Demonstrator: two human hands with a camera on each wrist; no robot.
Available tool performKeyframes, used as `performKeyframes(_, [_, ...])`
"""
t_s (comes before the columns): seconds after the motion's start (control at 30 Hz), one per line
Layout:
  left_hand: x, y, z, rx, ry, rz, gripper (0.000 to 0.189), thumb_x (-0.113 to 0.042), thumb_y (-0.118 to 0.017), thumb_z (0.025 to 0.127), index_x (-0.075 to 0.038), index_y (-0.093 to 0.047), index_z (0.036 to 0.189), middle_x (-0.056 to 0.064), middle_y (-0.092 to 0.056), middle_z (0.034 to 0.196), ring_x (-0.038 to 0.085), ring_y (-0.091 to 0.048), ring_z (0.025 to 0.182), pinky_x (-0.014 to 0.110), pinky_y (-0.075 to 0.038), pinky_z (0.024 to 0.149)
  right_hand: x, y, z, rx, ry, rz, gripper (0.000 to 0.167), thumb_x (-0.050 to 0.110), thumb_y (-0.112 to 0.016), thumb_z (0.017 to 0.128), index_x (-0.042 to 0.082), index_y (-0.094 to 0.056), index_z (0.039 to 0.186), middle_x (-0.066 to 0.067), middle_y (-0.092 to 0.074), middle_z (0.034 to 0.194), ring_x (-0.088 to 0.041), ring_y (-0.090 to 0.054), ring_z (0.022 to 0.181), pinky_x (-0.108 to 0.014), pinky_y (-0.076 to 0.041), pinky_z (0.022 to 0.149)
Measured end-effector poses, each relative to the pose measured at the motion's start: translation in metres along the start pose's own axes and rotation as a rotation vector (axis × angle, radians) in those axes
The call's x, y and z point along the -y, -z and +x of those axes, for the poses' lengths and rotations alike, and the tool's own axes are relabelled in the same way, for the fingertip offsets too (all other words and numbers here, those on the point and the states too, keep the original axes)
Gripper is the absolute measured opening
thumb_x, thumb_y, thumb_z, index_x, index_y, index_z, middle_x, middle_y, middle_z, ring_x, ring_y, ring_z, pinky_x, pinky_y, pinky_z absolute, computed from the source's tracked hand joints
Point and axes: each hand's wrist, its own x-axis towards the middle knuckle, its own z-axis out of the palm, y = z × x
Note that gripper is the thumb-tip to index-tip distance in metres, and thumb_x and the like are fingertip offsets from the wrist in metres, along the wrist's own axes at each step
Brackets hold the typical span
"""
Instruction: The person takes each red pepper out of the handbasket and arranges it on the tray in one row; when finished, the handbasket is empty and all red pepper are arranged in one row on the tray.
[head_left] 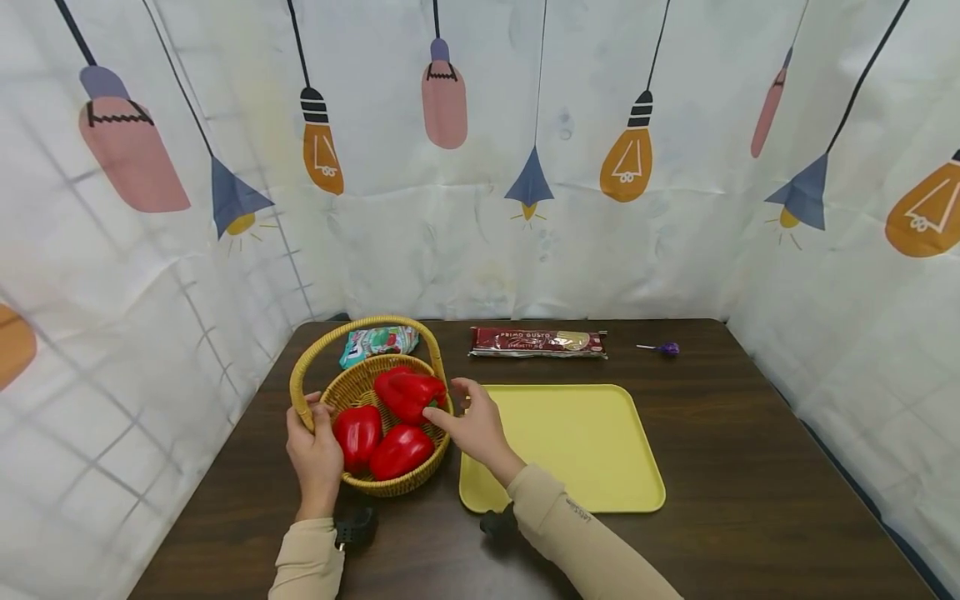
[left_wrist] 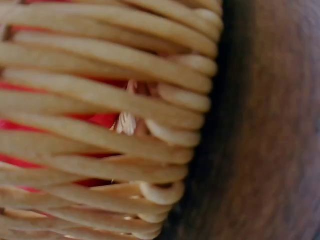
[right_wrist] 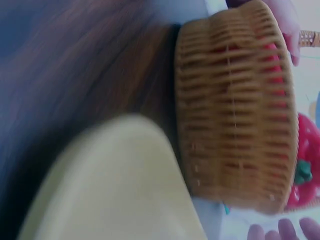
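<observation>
A wicker basket (head_left: 406, 483) with an arched handle stands on the left of the table, holding three red bell peppers. Two lie low in it, one pepper (head_left: 357, 435) on the left and another pepper (head_left: 402, 452) at the front. The third pepper (head_left: 408, 394) leans on the right rim, its green stem (right_wrist: 303, 172) facing right. My left hand (head_left: 315, 454) grips the basket's left rim at the handle's foot. Beside the right rim, my right hand (head_left: 480, 425) has its thumb and fingers spread around the third pepper's stem end. Basket weave (left_wrist: 100, 105) fills most of the left wrist view.
A yellow tray (head_left: 562, 450) lies right of the basket, under my right forearm. Along the back are a teal snack packet (head_left: 378, 342) behind the basket, a dark red spaghetti pack (head_left: 537, 342) and a purple lollipop (head_left: 669, 348). A printed curtain (head_left: 465, 233) surrounds the table.
</observation>
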Motion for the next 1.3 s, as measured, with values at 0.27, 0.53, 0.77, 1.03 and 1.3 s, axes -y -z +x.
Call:
performKeyframes(0.27, [-0.004,0.001,-0.004,0.01,-0.035,-0.017,0.032,-0.013,-0.046,0.104,0.01,-0.048,0.126,0.025,-0.057,0.099,0.019,-0.052,0.089,0.021,-0.035,0.079,0.003,-0.018,0.005,-0.099,-0.055,-0.008,0.063,0.047,-0.078,0.078,0.01,-0.055,0.123,-0.005,-0.058,0.116,-0.025,-0.053,0.109,-0.041,-0.048,0.086])
performKeyframes(0.53, [-0.004,0.0,-0.004,0.029,-0.054,-0.019,0.037,-0.019,-0.048,0.104,0.01,-0.047,0.127,0.029,-0.056,0.102,0.029,-0.051,0.093,0.019,-0.035,0.08,0.008,-0.025,0.008,-0.144,-0.112,-0.046,0.069,0.053,-0.08,0.073,0.009,-0.053,0.12,-0.006,-0.053,0.116,-0.021,-0.049,0.105,-0.039,-0.05,0.083])
performKeyframes(0.77, [-0.003,0.0,-0.006,0.032,-0.065,-0.02,0.04,-0.021,-0.047,0.104,0.011,-0.047,0.127,0.028,-0.056,0.101,0.017,-0.052,0.089,0.019,-0.036,0.079,0.007,-0.033,0.008,-0.187,-0.13,-0.016,0.07,0.053,-0.081,0.072,0.01,-0.051,0.118,-0.004,-0.05,0.115,-0.021,-0.048,0.104,-0.037,-0.049,0.081])
performKeyframes(1.03, [-0.002,0.001,-0.006,0.042,-0.071,-0.022,0.039,-0.02,-0.047,0.104,0.01,-0.046,0.128,0.029,-0.056,0.103,0.025,-0.051,0.091,0.019,-0.036,0.081,0.008,-0.034,0.004,-0.198,-0.055,0.022,0.063,0.044,-0.081,0.075,0.011,-0.05,0.119,-0.004,-0.051,0.115,-0.02,-0.045,0.107,-0.038,-0.047,0.082])
performKeyframes(1.3, [-0.001,0.002,-0.006,0.058,-0.074,-0.017,0.04,-0.021,-0.047,0.104,0.011,-0.045,0.129,0.029,-0.056,0.104,0.027,-0.052,0.093,0.018,-0.037,0.082,0.003,-0.028,-0.002,-0.183,-0.024,0.116,0.063,0.039,-0.081,0.077,0.014,-0.047,0.124,-0.003,-0.054,0.119,-0.022,-0.05,0.114,-0.042,-0.05,0.089])
